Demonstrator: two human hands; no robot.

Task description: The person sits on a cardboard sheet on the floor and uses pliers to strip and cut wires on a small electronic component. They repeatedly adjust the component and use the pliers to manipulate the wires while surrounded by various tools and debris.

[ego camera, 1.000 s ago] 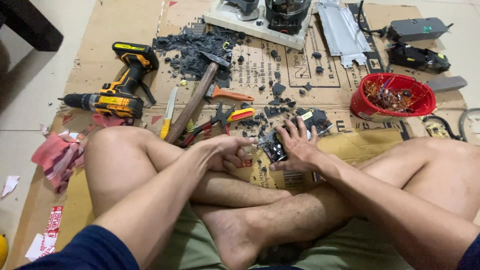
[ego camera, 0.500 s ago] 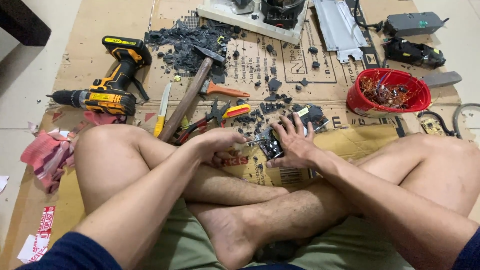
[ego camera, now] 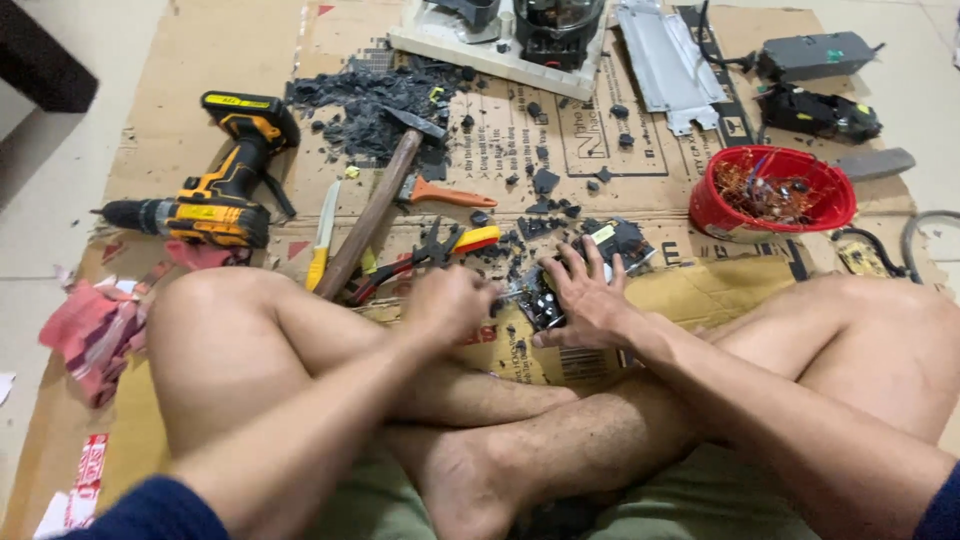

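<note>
Circuit board (ego camera: pixel 540 305), small and dark with parts on it, lies on the cardboard sheet (ego camera: pixel 200 90) just ahead of the crossed shins, between the two hands.

Right hand (ego camera: pixel 590 300): fingers spread, palm down, pressing on the board's right side and on the black broken casing (ego camera: pixel 625 240) just beyond it. Flat hold-down, no pinch.

Left hand (ego camera: pixel 448 305): curled into a loose fist just left of the board, knuckles up. Motion-blurred, so can't tell whether it grips anything or touches the board edge.

Around it:
- Pliers with red and yellow handles (ego camera: pixel 440 250) just beyond the left hand, near but apart.
- Wooden-handled hammer (ego camera: pixel 375 215) lies diagonally, head up in a pile of dark plastic fragments (ego camera: pixel 370 100).
- Yellow-handled blade tool (ego camera: pixel 322 235) just left of the hammer shaft.
- Orange-handled tool (ego camera: pixel 445 193) right of the hammer.
- Yellow and black cordless drill (ego camera: pixel 215 195) on its side, well left.
- Red rag (ego camera: pixel 95 330) at the left knee.
- Red bowl (ego camera: pixel 715 210) with wire scraps, well right of the board.
- White appliance base (ego camera: pixel 470 45), grey metal plate (ego camera: pixel 660 60) and two dark modules (ego camera: pixel 815 110) along the far edge.
</note>
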